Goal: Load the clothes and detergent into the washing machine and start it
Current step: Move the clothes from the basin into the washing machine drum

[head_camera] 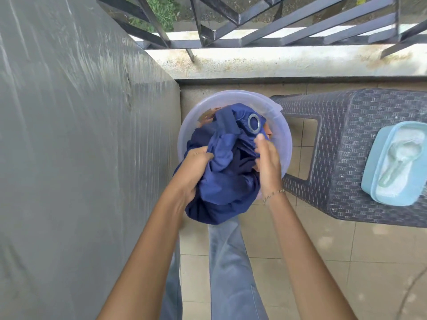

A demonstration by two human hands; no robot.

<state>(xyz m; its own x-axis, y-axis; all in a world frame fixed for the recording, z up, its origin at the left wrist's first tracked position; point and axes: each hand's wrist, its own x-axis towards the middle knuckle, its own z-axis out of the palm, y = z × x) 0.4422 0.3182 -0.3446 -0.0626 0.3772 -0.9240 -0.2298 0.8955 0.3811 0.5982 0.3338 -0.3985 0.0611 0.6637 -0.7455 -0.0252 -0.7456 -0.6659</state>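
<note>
A bundle of dark blue cloth (227, 172) with a metal eyelet ring (254, 123) fills a translucent round plastic basin (283, 144) on the tiled floor. My left hand (193, 174) grips the bundle's left side. My right hand (268, 165) presses and holds its right side, thumb up near the ring. Brownish cloth shows underneath at the basin's back. A light blue tub of white detergent powder (392, 167) with a clear scoop in it rests on a dark woven stool (342, 139) to the right. The washing machine is the large shape under a grey cover (80, 135) on the left.
A black metal railing (254, 31) and a stained white ledge (277, 61) close off the far side. Beige floor tiles (323, 262) lie between the stool and my legs in blue jeans (231, 273).
</note>
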